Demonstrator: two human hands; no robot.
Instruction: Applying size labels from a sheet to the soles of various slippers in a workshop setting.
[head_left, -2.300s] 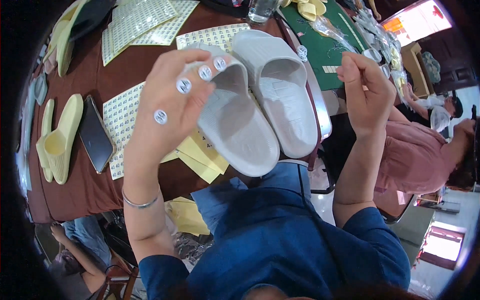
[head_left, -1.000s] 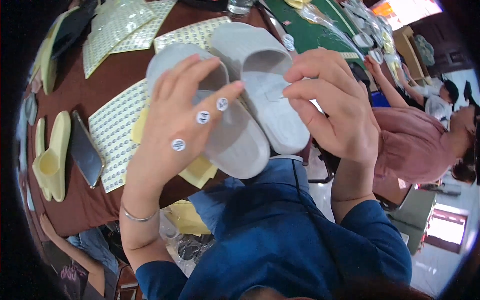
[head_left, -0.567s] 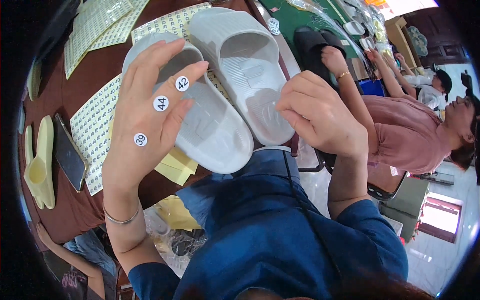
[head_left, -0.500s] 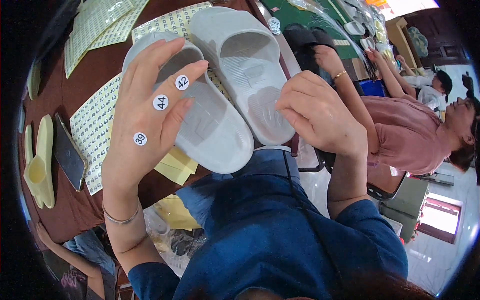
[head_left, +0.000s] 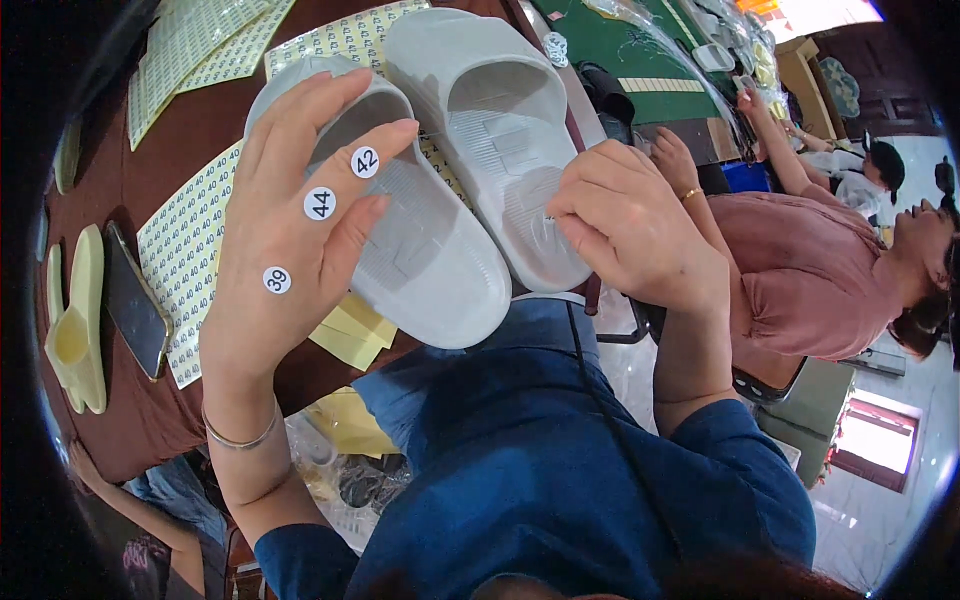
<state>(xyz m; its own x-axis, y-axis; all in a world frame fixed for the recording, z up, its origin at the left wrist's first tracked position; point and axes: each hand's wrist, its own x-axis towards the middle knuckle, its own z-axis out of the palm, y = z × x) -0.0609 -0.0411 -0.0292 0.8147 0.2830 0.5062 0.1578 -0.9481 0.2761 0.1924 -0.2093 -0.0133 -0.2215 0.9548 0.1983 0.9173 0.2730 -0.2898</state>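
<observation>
Two pale grey slippers [head_left: 470,170] are lying side by side on the brown table [head_left: 150,200], footbeds ribbed. Left hand [head_left: 290,240] is hovering with fingers spread, three round stickers [head_left: 320,203] clinging. Right hand [head_left: 630,225] is pinching fingertips together on the right slipper's heel.

The left hand [head_left: 290,240] is raised with its back to the camera, fingers spread and slightly curled. The right hand [head_left: 630,225] is bunched, fingertips seemingly pinched together, forearm rising from a blue sleeve.
</observation>
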